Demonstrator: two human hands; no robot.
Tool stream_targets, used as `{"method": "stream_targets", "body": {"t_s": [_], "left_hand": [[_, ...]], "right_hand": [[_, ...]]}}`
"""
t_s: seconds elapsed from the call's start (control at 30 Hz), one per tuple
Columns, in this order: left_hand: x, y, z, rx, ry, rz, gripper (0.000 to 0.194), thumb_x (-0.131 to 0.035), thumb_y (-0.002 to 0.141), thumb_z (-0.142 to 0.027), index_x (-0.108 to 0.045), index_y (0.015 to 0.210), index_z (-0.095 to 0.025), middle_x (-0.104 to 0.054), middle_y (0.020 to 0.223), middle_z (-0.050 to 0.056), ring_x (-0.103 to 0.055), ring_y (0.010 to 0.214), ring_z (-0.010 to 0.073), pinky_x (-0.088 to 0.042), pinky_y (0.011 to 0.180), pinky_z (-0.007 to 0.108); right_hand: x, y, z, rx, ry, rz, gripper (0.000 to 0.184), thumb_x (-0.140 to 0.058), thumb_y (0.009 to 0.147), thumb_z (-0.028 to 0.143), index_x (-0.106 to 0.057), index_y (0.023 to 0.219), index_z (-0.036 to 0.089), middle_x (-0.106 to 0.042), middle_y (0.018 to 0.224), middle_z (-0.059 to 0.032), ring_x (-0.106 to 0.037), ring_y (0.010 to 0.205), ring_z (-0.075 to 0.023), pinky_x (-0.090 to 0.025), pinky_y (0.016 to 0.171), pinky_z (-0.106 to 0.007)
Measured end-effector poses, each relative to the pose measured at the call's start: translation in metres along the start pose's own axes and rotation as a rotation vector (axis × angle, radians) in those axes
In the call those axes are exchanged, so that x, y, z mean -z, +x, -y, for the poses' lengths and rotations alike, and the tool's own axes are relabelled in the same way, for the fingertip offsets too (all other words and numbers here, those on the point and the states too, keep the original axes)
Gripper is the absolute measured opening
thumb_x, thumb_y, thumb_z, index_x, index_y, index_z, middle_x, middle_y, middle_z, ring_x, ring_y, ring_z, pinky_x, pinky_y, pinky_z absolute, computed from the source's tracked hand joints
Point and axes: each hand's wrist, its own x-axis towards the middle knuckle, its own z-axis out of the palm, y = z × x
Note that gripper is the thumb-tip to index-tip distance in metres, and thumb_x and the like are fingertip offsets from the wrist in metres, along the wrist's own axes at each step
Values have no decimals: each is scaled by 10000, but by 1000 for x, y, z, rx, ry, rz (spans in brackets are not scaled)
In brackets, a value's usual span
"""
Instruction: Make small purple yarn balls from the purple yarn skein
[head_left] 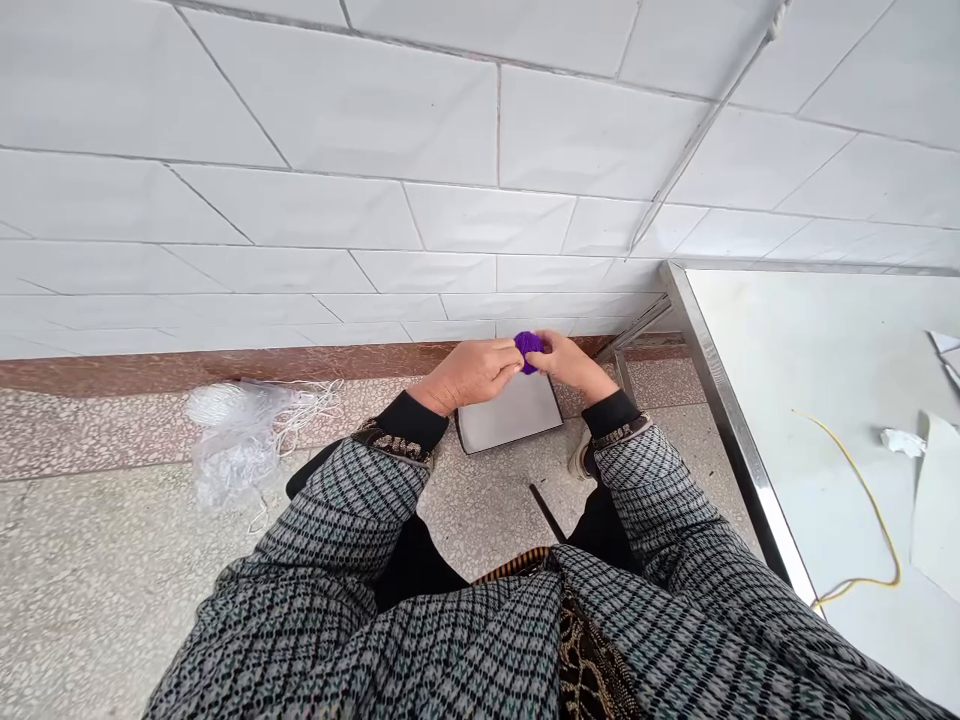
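Note:
A small ball of purple yarn (529, 350) is held up in front of me, near the foot of the tiled wall. My right hand (564, 360) grips it from the right, with thumb and fingers around its side. At the ball's left edge, my left hand (484, 370) is closed in a pinch on the yarn; a single strand cannot be made out. Below both hands lies a flat, light grey panel with a dark edge (510, 412).
Clear plastic bags with white cord (240, 440) lie on the speckled floor at left. A metal-edged table (750, 440) stands at right, bearing a yellow cord (862, 480) and white scraps (903, 441). A dark strip (547, 512) is on the floor between my legs.

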Motion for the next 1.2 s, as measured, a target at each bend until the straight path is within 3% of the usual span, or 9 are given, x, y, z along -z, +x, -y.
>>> {"method": "stream_targets", "body": {"t_s": [0.13, 0.23, 0.3, 0.53, 0.7, 0.8, 0.87, 1.07, 1.2], "left_hand": [[8, 4, 13, 66, -40, -34, 308, -460, 1024, -273, -699, 853, -184, -677, 855, 70, -608, 769, 200, -453, 730, 324], [9, 11, 22, 105, -166, -30, 302, -475, 996, -303, -706, 841, -185, -686, 870, 72, -632, 807, 208, -480, 772, 329], [7, 15, 27, 146, -258, -38, 285, -500, 977, -325, -702, 827, -191, -690, 863, 63, -638, 813, 206, -496, 793, 326], [-11, 20, 21, 338, -292, -98, 262, -510, 962, -302, -705, 832, -185, -722, 850, 70, -647, 824, 222, -508, 801, 331], [-18, 19, 5, 80, -330, 131, 261, -517, 964, -265, -745, 862, -189, -759, 942, 72, -687, 875, 211, -508, 829, 318], [-13, 18, 2, 8, -305, 167, 270, -509, 964, -258, -715, 804, -189, -725, 883, 61, -656, 797, 191, -489, 781, 311], [-6, 17, 5, 45, -290, 100, 260, -507, 960, -264, -704, 808, -189, -710, 876, 61, -643, 795, 196, -481, 777, 317], [5, 18, 23, 159, -289, -31, 204, -543, 919, -268, -689, 802, -187, -690, 848, 51, -620, 784, 191, -488, 796, 317], [-1, 21, 28, 195, -287, -62, 255, -523, 954, -297, -724, 849, -182, -729, 880, 72, -654, 845, 214, -501, 815, 326]], "right_hand": [[-3, -8, -3, -38, -57, 191, 407, -782, 776, 207, -610, 1142, 165, -670, 874, 24, -584, 719, -126, -487, 674, -264], [-2, -15, -2, 17, 128, 468, 471, -796, 776, 247, -603, 1200, 169, -677, 881, 30, -583, 636, -103, -500, 603, -252], [1, -18, 0, 57, 285, 535, 527, -818, 734, 246, -595, 1206, 178, -698, 904, 27, -618, 639, -104, -534, 613, -256], [5, -14, 1, 14, 586, 163, 603, -901, 652, 326, -548, 1124, 196, -680, 903, 20, -624, 655, -98, -544, 622, -239], [3, -4, -10, 22, 380, -154, 516, -825, 717, 311, -470, 1083, 231, -651, 966, 21, -587, 700, -103, -532, 651, -252], [3, -2, -14, 3, 156, -255, 516, -809, 726, 274, -480, 1121, 228, -648, 1015, 3, -605, 831, -142, -533, 713, -270], [4, -5, -13, -14, 40, -185, 522, -817, 727, 257, -513, 1148, 212, -649, 1007, -3, -601, 858, -152, -522, 719, -268], [7, -18, -4, -17, 100, 391, 465, -825, 755, 243, -599, 1154, 171, -656, 979, -3, -585, 699, -109, -504, 586, -245], [11, -21, -1, 68, 364, 454, 553, -934, 732, 379, -635, 1142, 160, -675, 931, -7, -597, 691, -108, -508, 586, -234]]}}
